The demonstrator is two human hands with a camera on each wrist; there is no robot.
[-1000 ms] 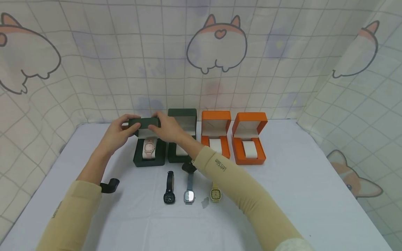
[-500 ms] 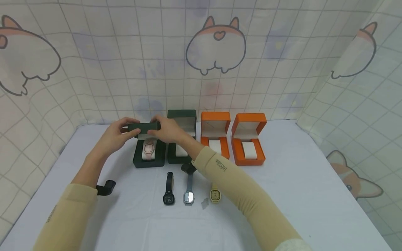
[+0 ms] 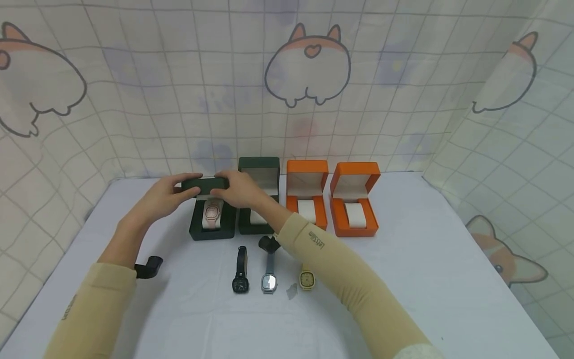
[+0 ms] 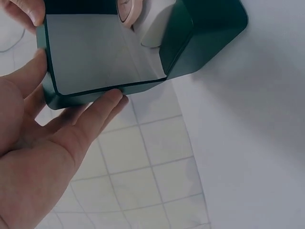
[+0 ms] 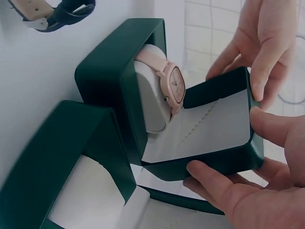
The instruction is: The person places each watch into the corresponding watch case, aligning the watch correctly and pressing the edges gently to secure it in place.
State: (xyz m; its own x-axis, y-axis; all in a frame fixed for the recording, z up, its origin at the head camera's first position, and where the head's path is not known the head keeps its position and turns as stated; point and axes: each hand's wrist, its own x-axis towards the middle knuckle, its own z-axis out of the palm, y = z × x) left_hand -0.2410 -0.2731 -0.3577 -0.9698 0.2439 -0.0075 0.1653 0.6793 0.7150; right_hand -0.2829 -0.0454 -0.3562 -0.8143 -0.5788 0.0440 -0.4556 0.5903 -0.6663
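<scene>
At the left end of a row of boxes, a dark green watch box (image 3: 197, 231) has its lid (image 3: 205, 186) partly lowered. A pink watch (image 5: 174, 86) sits inside, wrapped round a white cushion (image 5: 147, 95). My left hand (image 3: 162, 199) grips the lid's left side, thumb on the front edge. On the lid's right side my right hand (image 3: 242, 189) does the same, its thumb (image 5: 269, 124) on the rim. The right wrist view shows the lid's pale lining facing the watch.
A second green box (image 3: 259, 162) and two orange boxes (image 3: 307, 166) stand open with white cushions. In front lie a black watch (image 3: 240, 284), a blue watch (image 3: 269, 282) and a yellow watch (image 3: 307, 280). A patterned cloth wall closes the back.
Both hands have tilted the lid forward and down, closer to the pink watch. The left forearm has shifted slightly left. The other boxes and watches stay put.
</scene>
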